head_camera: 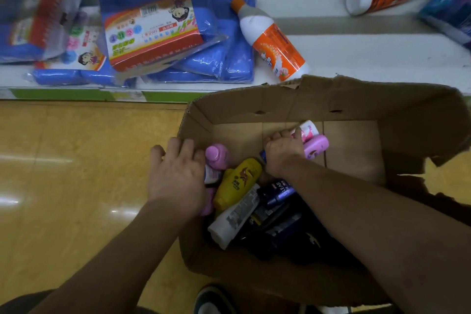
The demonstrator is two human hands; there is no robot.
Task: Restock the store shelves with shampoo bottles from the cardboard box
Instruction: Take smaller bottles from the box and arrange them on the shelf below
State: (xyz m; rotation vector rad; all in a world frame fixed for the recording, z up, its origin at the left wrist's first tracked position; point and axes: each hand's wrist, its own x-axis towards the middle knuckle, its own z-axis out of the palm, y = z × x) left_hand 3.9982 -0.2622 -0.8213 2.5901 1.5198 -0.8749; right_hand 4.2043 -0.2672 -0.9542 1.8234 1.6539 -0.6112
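Note:
An open cardboard box (pixel 356 104) stands on the floor in front of a low white shelf (pixel 369 56). Several bottles lie in it: a yellow one (pixel 238 182), a white tube (pixel 233 220), dark blue ones (pixel 277 192) and a pink-capped bottle (pixel 216 155). My left hand (pixel 177 176) rests on the box's left wall, fingers over the edge next to the pink-capped bottle. Deeper in the box, my right hand (pixel 283 153) grips two pink bottles (pixel 314 145) together.
On the shelf lie blue packs with red and white labels (pixel 153 30) at the left, and two white and orange bottles (pixel 274 41) on their sides. A blue pack (pixel 448 10) is at the far right. The floor (pixel 76 160) is shiny yellow. A shoe (pixel 214 299) shows at the bottom.

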